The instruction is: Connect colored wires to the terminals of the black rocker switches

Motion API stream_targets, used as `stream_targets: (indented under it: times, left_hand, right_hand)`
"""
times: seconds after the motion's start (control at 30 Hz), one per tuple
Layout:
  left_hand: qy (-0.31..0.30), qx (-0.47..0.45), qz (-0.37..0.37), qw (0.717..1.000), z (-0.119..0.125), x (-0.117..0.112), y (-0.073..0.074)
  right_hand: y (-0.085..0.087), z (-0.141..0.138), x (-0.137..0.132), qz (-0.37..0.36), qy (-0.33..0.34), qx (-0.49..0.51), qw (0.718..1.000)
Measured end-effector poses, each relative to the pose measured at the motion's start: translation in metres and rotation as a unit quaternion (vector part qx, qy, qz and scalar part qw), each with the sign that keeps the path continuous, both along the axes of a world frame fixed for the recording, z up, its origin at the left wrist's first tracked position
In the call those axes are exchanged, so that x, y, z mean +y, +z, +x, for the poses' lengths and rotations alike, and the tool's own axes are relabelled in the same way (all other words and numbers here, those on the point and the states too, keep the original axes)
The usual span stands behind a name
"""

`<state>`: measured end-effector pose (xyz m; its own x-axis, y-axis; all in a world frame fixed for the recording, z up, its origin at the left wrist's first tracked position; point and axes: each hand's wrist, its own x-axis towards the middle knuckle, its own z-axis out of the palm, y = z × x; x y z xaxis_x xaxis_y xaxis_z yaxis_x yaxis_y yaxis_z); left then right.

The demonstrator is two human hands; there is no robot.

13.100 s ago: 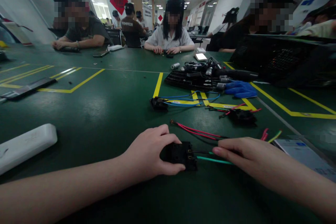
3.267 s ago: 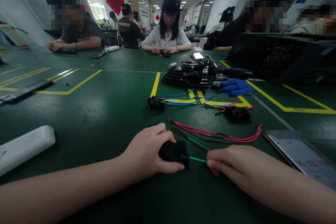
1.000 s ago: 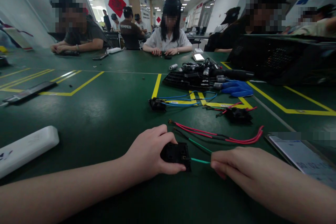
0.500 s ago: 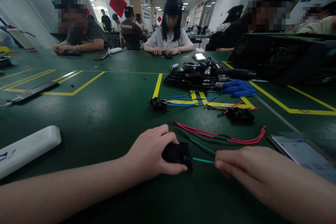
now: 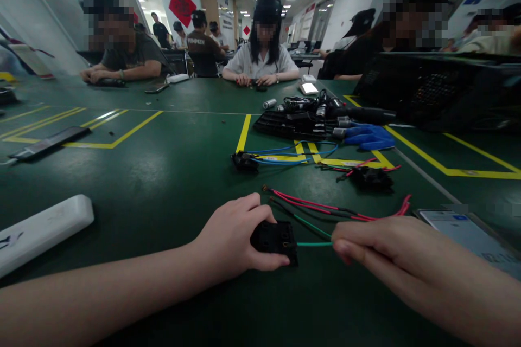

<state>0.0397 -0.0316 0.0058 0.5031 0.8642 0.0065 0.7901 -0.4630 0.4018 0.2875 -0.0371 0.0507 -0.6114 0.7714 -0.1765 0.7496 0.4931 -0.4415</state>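
Observation:
My left hand (image 5: 238,236) is closed around a small black plastic housing (image 5: 280,241), resting low over the green table, thumb along its near side. A green wire (image 5: 313,244) runs from the housing's right end to my right hand (image 5: 376,252), whose thumb and fingers pinch it. The wire looks straight between the two hands; its far end is hidden in my right fingers. Just beyond lie several red wires (image 5: 309,199) with metal terminals, and a dark and green wire (image 5: 303,221) whose end passes behind my right hand.
Farther back are a black part with blue wires (image 5: 245,161), another with red wires (image 5: 371,178), a pile of black parts (image 5: 291,124) and a blue glove (image 5: 366,136). A phone-like screen (image 5: 464,233) lies right, a white case (image 5: 49,233) left. Co-workers sit around the table.
My right hand has shifted slightly upward with the green wire, which now runs more level. My left hand and the black housing stay almost in place.

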Motion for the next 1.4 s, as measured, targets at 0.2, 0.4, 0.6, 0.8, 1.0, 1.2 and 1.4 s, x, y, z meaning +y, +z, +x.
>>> stream_targets:
  times: [0.2, 0.4, 0.6, 0.8, 1.0, 1.2, 1.4]
  left_hand:
    - [0.000, 0.001, 0.001, 1.000, -0.001, 0.001, -0.001]
    - [-0.006, -0.008, 0.002, 1.000, -0.001, 0.001, 0.001]
    - [-0.006, -0.007, -0.005, 1.000, -0.001, 0.000, 0.003]
    - [-0.003, -0.003, -0.013, 1.000, -0.001, 0.000, 0.002]
    - [0.000, -0.002, 0.000, 1.000, 0.000, 0.000, 0.000]
    - [-0.006, -0.005, -0.004, 1.000, -0.001, 0.000, 0.004]
    - [-0.005, -0.001, -0.010, 1.000, 0.000, 0.000, 0.004]
  right_hand:
    - [-0.002, 0.001, 0.002, 0.003, -0.005, -0.019, 1.000]
    - [-0.013, 0.000, 0.001, -0.106, -0.048, -0.078, 0.990]
    - [-0.011, -0.003, -0.001, -0.093, -0.042, -0.092, 0.991]
    - [-0.002, 0.001, 0.000, 0.003, -0.005, -0.009, 1.000]
    - [0.000, -0.001, -0.004, 0.051, 0.000, 0.029, 0.998]
    - [-0.010, -0.001, 0.000, -0.083, -0.037, -0.069, 0.994]
    - [-0.014, -0.014, -0.005, -0.064, -0.044, -0.125, 0.989]
